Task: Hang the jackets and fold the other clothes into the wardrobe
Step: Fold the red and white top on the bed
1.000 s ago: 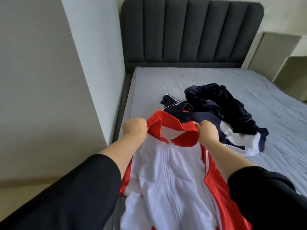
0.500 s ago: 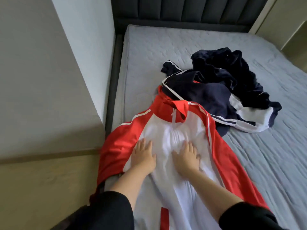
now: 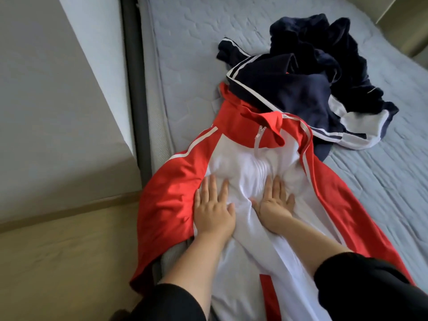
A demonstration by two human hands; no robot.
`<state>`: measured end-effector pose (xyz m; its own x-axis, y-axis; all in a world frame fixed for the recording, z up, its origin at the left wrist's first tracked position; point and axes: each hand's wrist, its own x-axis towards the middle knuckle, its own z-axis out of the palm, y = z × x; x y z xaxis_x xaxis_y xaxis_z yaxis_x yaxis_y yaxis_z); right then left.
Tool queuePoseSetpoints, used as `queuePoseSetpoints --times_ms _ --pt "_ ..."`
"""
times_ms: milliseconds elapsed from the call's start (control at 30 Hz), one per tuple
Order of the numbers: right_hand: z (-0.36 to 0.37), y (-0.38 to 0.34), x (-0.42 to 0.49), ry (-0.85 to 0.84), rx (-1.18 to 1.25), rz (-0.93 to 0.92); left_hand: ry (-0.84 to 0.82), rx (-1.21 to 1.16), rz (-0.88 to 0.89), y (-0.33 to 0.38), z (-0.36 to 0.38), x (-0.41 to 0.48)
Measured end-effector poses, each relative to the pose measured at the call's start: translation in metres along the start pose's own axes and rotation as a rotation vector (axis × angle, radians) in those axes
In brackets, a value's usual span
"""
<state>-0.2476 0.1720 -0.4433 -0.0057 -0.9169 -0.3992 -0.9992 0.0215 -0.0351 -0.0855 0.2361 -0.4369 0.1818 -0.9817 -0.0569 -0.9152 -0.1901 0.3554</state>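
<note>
At the near left edge of the bed point(image 3: 185, 54), both hands are down flat on the red-and-white jacket point(image 3: 250, 163) — left hand point(image 3: 214, 212) and right hand point(image 3: 273, 205) either side of the zip point(image 3: 257, 144), fingers straight and spread, palms pressing the white chest panel, gripping nothing. Fabric is rippling up just ahead of the fingertips, below the red collar point(image 3: 261, 122), which lies flopped over on itself.

The jacket lies front up and zipped, collar pointing away from the person. On the person's left side, its red sleeve point(image 3: 162, 228) spills off the mattress edge beside the dark bed frame point(image 3: 134, 89). Past the collar sits a navy jacket point(image 3: 284, 93) with white stripes, overlapping the red shoulder, and behind that a dark garment point(image 3: 324, 42) lies crumpled in a heap towards the far right of the bed.

Now the risks, as I read it. That overhanging sleeve is the big one: its weight, plus any push towards the left edge, could slide the whole jacket off the bed. Pushing forward with flat palms looks likely to pile up more creases under the collar instead of clearing them. And with the navy jacket lying across the shoulder, lifting the red one carelessly could drag its neighbour along — or tangle the two.
</note>
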Motion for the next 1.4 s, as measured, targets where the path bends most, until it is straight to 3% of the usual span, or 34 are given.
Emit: queuePoseSetpoints --times_ms 133,300,467,700,800,867,967,1067,1100,1200,1267,1333,1400 --pt "0.002 -0.004 0.0 0.03 -0.03 0.024 0.066 -0.043 0.04 -0.003 -0.001 -0.003" --pt "0.001 0.001 -0.007 0.105 0.017 -0.051 0.136 -0.034 -0.046 0.006 0.003 -0.017" --pt "0.006 0.027 -0.043 0.084 0.04 -0.193 -0.008 0.032 -0.084 0.047 0.004 -0.06" --pt "0.023 0.057 -0.09 0.111 0.066 -0.258 -0.046 0.081 0.121 0.052 0.004 -0.126" --pt "0.026 0.065 -0.105 0.058 0.079 -0.292 0.008 -0.011 0.25 0.042 -0.013 -0.15" --pt "0.024 0.07 -0.116 0.011 0.134 -0.31 0.16 -0.043 0.28 0.028 -0.024 -0.169" --pt "0.015 0.072 -0.134 -0.047 0.266 -0.321 0.309 -0.073 -0.03 0.004 -0.036 -0.189" --pt "-0.002 0.066 -0.162 -0.067 0.476 -0.36 0.209 -0.39 -0.469 -0.003 -0.049 -0.189" --pt "-0.009 0.064 -0.174 -0.058 0.545 -0.381 0.153 -0.487 -0.528 0.0 -0.054 -0.187" --pt "-0.024 0.06 -0.219 0.036 0.6 -0.57 -0.057 -0.62 -0.507 0.016 -0.064 -0.182" --pt "-0.029 0.059 -0.25 0.093 0.531 -0.784 -0.198 -0.533 -0.538 0.026 -0.062 -0.185" --pt "-0.027 0.062 -0.277 0.182 0.375 -0.999 -0.213 -0.39 -0.567 0.03 -0.06 -0.19" --pt "-0.016 0.068 -0.295 0.292 0.116 -1.184 -0.171 -0.398 -0.571 0.033 -0.062 -0.196"
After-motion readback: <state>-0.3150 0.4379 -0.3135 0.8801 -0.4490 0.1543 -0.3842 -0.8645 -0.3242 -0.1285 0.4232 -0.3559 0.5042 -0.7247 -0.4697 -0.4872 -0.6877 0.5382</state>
